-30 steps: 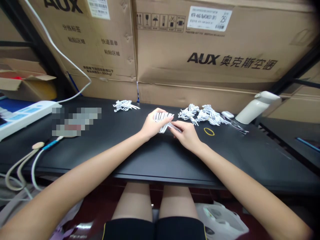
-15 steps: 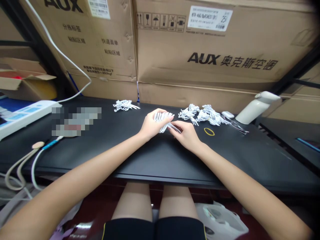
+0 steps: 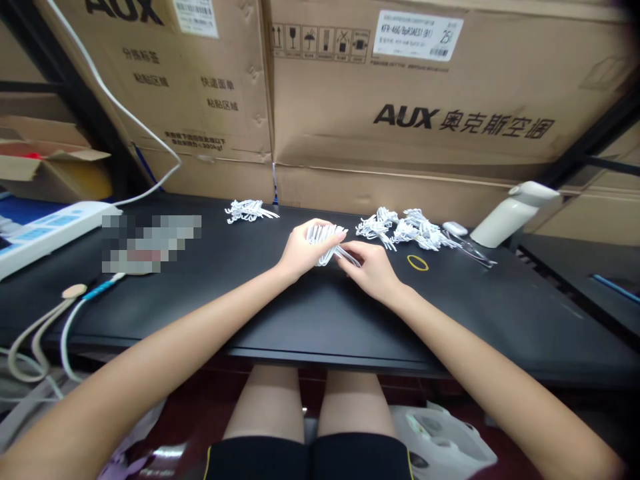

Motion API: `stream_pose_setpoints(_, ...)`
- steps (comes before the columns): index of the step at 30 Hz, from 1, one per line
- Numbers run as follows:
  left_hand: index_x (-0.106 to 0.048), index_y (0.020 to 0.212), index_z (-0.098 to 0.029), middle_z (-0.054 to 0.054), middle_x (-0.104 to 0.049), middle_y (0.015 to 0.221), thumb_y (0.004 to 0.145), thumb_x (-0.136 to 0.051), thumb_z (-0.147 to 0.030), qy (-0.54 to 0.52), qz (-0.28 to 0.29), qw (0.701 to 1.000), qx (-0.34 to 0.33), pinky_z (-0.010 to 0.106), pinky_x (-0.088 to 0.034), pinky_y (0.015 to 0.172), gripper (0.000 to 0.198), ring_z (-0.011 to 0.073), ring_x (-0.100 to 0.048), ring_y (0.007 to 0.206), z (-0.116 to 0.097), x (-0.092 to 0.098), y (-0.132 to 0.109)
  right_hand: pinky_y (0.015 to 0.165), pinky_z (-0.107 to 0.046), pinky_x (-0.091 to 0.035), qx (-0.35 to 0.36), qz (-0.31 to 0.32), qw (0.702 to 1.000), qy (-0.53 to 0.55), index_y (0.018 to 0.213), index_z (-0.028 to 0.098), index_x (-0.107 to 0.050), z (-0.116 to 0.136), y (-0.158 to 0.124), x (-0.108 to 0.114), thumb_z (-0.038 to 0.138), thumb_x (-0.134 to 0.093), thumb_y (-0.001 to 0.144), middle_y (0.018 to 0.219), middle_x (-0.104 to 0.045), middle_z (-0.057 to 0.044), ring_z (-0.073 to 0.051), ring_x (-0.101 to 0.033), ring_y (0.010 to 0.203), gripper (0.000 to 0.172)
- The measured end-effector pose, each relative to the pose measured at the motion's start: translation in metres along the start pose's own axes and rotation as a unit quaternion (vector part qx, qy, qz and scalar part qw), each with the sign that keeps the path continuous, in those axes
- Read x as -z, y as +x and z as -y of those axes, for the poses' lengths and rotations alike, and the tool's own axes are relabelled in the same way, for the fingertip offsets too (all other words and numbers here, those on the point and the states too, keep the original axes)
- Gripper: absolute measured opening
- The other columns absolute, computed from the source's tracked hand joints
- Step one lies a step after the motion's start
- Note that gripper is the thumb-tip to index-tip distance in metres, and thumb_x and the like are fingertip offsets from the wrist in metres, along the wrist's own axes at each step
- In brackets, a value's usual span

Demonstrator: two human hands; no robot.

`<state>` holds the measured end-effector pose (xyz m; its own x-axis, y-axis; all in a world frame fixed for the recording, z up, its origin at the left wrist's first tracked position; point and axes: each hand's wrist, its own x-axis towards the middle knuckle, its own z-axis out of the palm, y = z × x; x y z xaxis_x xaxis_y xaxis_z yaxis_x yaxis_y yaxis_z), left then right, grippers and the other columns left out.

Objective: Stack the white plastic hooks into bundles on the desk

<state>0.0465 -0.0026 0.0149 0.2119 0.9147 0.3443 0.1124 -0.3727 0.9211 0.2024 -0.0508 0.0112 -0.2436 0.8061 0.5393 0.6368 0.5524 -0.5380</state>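
A bundle of white wire hooks is gripped in my left hand, thumb across the top and the curved ends fanned out. My right hand is closed around the straight ends at the bundle's right side; its fingertips are partly hidden. Behind my left hand, a small pile of the same white hooks lies on the black table. Larger piles of white hooks rest beyond my right hand. A yellow rubber band lies flat just right of that hand.
Big cardboard boxes stand along the table's back. To the right are a white bottle, a small white case and glasses. A power strip, a blurred-out object and cables occupy the left.
Both hands keep nearly the same hold on the hooks. The whole view has shifted only very slightly; nothing on the table has visibly moved.
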Motion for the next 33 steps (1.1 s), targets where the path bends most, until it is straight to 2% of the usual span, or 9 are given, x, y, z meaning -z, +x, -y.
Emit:
stream_pose_setpoints(9,-0.065,0.085,-0.016,0.003,-0.065,0.077,0.066,-0.071,-0.051,0.011,0.008,1.000,-0.004,0.024,-0.046,0.062,0.041,0.0150,-0.060,0.069,0.0019,-0.0001,0.0004,0.058,-0.023,-0.036,-0.001,0.038,0.999,0.008,0.082,0.013,-0.065,-0.0006,-0.0006,0.0009,0.022,-0.052,0.084,0.066,-0.061,-0.001,-0.011,-0.048,0.055,0.016)
stream_pose_setpoints(14,-0.065,0.086,-0.016,0.003,-0.066,0.080,0.067,-0.070,-0.051,0.047,0.015,0.999,-0.022,0.024,-0.046,0.064,0.041,0.0155,-0.060,0.071,0.0020,0.0007,-0.0006,0.054,-0.023,-0.032,-0.009,0.073,0.997,-0.010,0.079,0.013,-0.062,-0.0003,-0.0012,0.0020,0.023,-0.051,0.084,0.062,-0.055,0.001,-0.010,-0.043,0.054,0.016)
stream_pose_setpoints(19,-0.065,0.087,-0.017,0.003,-0.068,0.082,0.069,-0.068,-0.050,0.092,0.037,0.994,-0.048,0.025,-0.047,0.067,0.038,0.0167,-0.061,0.075,-0.0005,0.0012,-0.0029,0.055,-0.023,-0.033,-0.010,0.103,0.994,-0.020,0.083,0.013,-0.062,-0.0002,-0.0015,0.0031,0.024,-0.052,0.084,0.064,-0.056,0.000,-0.011,-0.043,0.055,0.015)
stream_pose_setpoints(33,-0.064,0.089,-0.018,0.002,-0.068,0.087,0.073,-0.065,-0.047,0.125,0.060,0.987,-0.076,0.026,-0.046,0.071,0.034,0.0169,-0.062,0.079,-0.0057,0.0027,-0.0059,0.055,-0.023,-0.033,-0.013,0.110,0.994,-0.021,0.080,0.012,-0.062,0.0001,-0.0011,0.0045,0.024,-0.053,0.085,0.064,-0.057,-0.001,-0.011,-0.045,0.055,0.016)
